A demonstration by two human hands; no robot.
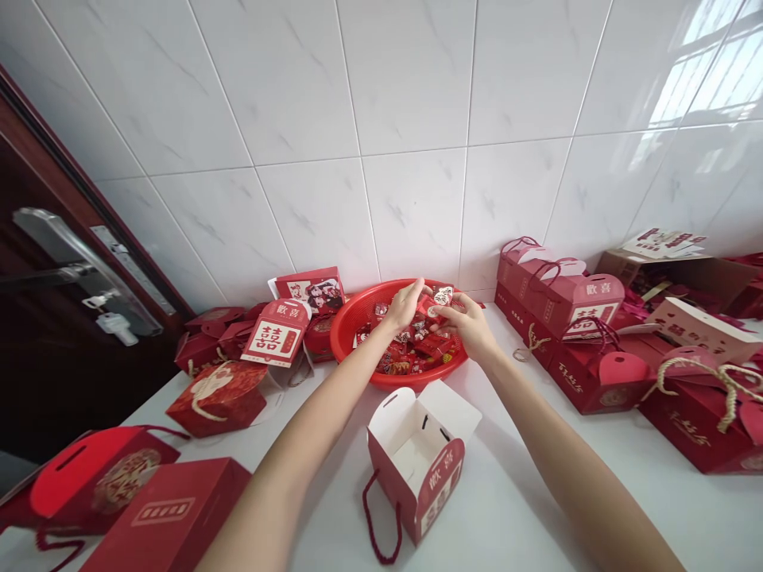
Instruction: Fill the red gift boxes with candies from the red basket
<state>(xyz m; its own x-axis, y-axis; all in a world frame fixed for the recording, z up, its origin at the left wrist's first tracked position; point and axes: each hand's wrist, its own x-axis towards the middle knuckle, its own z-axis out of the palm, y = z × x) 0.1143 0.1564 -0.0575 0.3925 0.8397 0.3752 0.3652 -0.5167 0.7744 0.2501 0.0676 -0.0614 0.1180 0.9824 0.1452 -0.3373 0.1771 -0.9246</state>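
Above a round red plastic basket [341, 343], both hands are close together. My right hand [470, 324] pinches a small red-and-white candy packet [443, 296] between thumb and fingers. Just left of it, my left hand [405, 306] has its fingers stretched out toward the packet, their tips partly hidden; I cannot tell whether they touch it. Many wrapped candies [411, 349], mostly red, lie in the basket. Between my forearms stands an open-topped red gift box [390, 469] with a white inside and a dark red cord handle. No candies show inside it.
Red gift boxes [275, 334] are piled to the left, with more boxes [566, 314] along the right. A cardboard carton [703, 282] sits at the far right. White tiled wall [417, 199] rises behind the white tabletop [518, 477]. A dark door [53, 318] with keys in its lock is at left.
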